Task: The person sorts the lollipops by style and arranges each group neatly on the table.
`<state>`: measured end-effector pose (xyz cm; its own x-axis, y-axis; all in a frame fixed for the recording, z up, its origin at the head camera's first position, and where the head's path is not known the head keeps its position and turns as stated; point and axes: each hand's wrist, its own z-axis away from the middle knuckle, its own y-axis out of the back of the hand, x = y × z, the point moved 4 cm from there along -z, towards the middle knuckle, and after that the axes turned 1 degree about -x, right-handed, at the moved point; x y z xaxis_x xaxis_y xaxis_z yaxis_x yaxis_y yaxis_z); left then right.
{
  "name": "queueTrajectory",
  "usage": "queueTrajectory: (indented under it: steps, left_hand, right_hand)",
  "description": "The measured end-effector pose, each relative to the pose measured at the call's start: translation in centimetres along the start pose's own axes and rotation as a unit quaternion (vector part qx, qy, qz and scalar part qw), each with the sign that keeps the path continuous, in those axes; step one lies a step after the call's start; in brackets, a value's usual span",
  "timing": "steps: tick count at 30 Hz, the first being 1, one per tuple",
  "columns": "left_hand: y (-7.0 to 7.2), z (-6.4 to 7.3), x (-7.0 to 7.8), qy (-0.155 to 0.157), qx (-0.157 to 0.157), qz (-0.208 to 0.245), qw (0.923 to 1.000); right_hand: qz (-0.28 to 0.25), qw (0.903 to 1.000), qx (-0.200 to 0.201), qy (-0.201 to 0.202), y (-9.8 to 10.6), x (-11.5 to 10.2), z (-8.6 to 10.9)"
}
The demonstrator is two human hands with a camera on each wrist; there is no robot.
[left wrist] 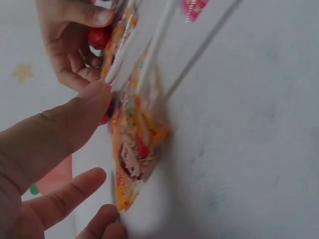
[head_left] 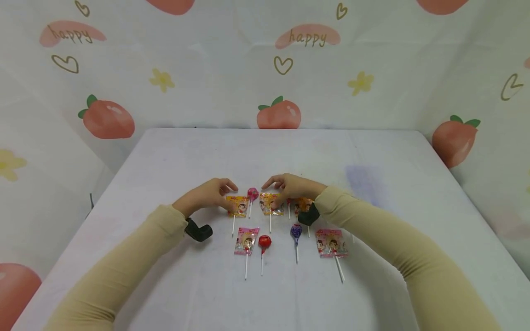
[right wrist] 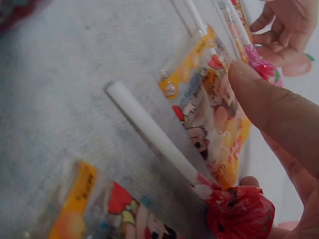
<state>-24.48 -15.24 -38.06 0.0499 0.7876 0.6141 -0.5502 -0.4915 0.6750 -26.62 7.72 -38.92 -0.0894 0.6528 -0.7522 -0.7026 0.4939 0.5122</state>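
Lollipops (head_left: 265, 241) lay in two rows on the white table (head_left: 186, 285), heads away from the person, sticks pointing back. From where I stood, the lining-up looked well along. The back row ran left yellow packet (head_left: 241, 210), pink ball (head_left: 253, 193), middle yellow packet (head_left: 266, 202), red ball (head_left: 289, 201), right yellow packet (head_left: 304, 202). The front row had a pink packet (head_left: 247, 238) at the left end and another at the right, a second red ball and a purple ball (head_left: 296, 231) between them, with a wider gap parting those two. If anything was left, I judged it to be in the back row, where both hands were.

The left hand (head_left: 210, 194) arched beside the left yellow packet, thumb and fingers well apart; the right hand (head_left: 294, 187) reached over the middle one, fingers likewise parted. Neither had a grip on anything; whether the thumbs touched the wrappers, I couldn't tell.

I counted three yellow packets, two pink ones, two red balls, one pink and one purple: nine. What looked like another stick (head_left: 353, 238) peeped out by the right sleeve (head_left: 372, 218), its head hidden, so perhaps ten.
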Motion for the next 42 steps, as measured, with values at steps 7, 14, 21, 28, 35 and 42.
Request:
queueTrajectory:
  steps: [7,14,21,28,35,42]
  left_hand:
    - [-0.5,0.0,0.6,-0.007,0.017,-0.042,0.9990]
    - [-0.9,-0.2,0.4,0.000,0.041,-0.076,0.9963]
    - [-1.0,0.0,0.4,0.007,0.050,-0.075,0.9959]
    - [-1.0,0.3,0.6,0.017,0.054,-0.064,0.9963]
    - [-1.0,0.5,0.9,0.020,0.053,-0.043,0.9974]
    - [-0.4,0.8,1.4,0.020,0.076,-0.051,0.9956]
  right_hand:
    - [0.059,0.9980,0.016,-0.014,-0.2,-0.2,-0.1]
    - [0.068,0.9971,0.025,-0.024,-0.3,-0.1,-0.2]
    - [0.073,0.9967,0.029,-0.021,-0.5,-0.1,-0.3]
    - [0.076,0.9966,0.028,-0.015,-0.4,-0.3,-0.4]
    - [0.071,0.9970,0.028,-0.017,-0.4,-0.5,-0.3]
    - [0.060,0.9975,0.026,-0.027,-0.5,-0.6,-0.1]
